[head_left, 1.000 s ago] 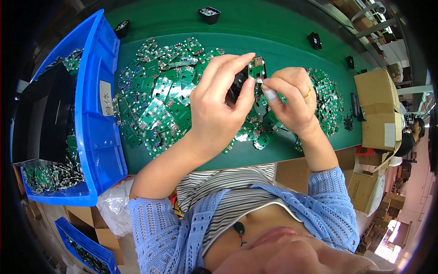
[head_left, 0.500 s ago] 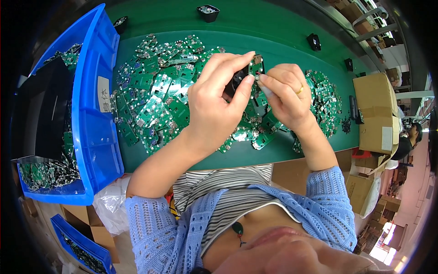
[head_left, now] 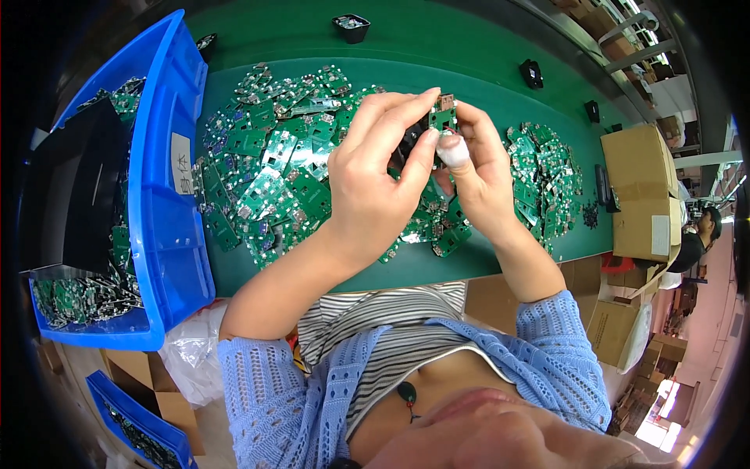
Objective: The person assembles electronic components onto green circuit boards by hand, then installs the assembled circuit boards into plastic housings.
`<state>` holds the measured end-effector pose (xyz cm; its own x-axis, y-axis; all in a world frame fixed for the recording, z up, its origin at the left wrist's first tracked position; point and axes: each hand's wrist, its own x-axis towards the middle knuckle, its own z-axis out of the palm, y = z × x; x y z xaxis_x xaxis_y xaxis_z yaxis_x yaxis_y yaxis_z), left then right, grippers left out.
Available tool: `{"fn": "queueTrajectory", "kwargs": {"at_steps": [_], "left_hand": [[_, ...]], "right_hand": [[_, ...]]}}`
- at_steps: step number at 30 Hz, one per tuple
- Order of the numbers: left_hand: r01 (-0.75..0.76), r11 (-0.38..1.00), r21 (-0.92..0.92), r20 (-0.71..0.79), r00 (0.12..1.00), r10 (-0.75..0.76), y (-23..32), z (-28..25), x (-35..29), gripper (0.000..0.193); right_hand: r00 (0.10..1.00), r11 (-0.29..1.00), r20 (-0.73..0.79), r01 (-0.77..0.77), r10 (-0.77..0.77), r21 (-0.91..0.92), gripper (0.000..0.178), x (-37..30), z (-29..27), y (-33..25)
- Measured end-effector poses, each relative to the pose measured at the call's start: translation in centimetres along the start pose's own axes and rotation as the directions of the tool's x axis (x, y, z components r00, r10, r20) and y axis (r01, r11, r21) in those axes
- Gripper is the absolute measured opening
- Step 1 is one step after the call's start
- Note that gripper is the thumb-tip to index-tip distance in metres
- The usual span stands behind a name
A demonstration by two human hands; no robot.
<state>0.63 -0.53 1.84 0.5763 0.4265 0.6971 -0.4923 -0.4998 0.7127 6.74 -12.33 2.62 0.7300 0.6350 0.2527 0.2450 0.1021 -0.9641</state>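
Observation:
My left hand (head_left: 371,156) is closed round a black plastic housing (head_left: 408,141), mostly hidden by the fingers. A small green circuit board (head_left: 443,116) sits against the housing's right side, its upper end showing between my hands. From the right, my right hand (head_left: 486,176) grips the same board, fingers behind it and thumb pressed to its front. A white cover (head_left: 453,152) wraps that thumb. Beneath and to the left of my hands lies a broad heap of loose green circuit boards (head_left: 266,176). Another pile of boards (head_left: 539,168) lies on the right.
A blue bin (head_left: 162,203) at the left holds boards and a black box (head_left: 74,187). Black cups (head_left: 351,30) stand along the green strip (head_left: 437,39) at the back. Cardboard boxes (head_left: 637,180) stand at the right end. A person (head_left: 695,238) is beyond them.
My right hand has turned and shifted left. Its fingers have gone from a pinch at the board's edge to behind the board, with the covered thumb on the front. My left hand keeps its hold.

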Motion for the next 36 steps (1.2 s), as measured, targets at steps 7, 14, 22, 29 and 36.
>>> {"fn": "queueTrajectory", "kwargs": {"at_steps": [7, 14, 22, 29, 36], "left_hand": [[-0.034, 0.999, 0.020, -0.023, 0.999, 0.034, -0.1, 0.1, 0.0, 0.030], [-0.083, 0.995, 0.060, -0.048, 0.995, 0.086, -1.0, 0.2, 0.3, 0.031], [0.136, 0.982, -0.130, -0.009, 0.990, -0.138, -1.8, 0.0, 0.2, 0.032], [0.343, 0.907, -0.244, 0.153, 0.937, -0.313, -2.9, 0.1, 0.0, 0.029], [0.870, 0.281, -0.404, 0.574, 0.481, -0.663, -1.7, -1.4, 1.7, 0.024]], "right_hand": [[0.993, 0.974, -0.039, -0.103, 0.113, 0.202, 0.029, 0.3, 0.2, 0.2], [0.998, 0.970, -0.043, -0.025, 0.036, 0.243, 0.023, 1.6, 0.3, 0.9], [0.994, 0.985, -0.065, -0.071, 0.083, 0.160, 0.033, 1.2, -0.9, 1.0], [0.981, 0.971, -0.191, 0.006, 0.041, 0.241, 0.020, 0.7, -1.3, 0.0], [0.998, 0.995, -0.054, -0.008, 0.013, 0.099, 0.022, -0.7, -0.7, -0.7]]}}
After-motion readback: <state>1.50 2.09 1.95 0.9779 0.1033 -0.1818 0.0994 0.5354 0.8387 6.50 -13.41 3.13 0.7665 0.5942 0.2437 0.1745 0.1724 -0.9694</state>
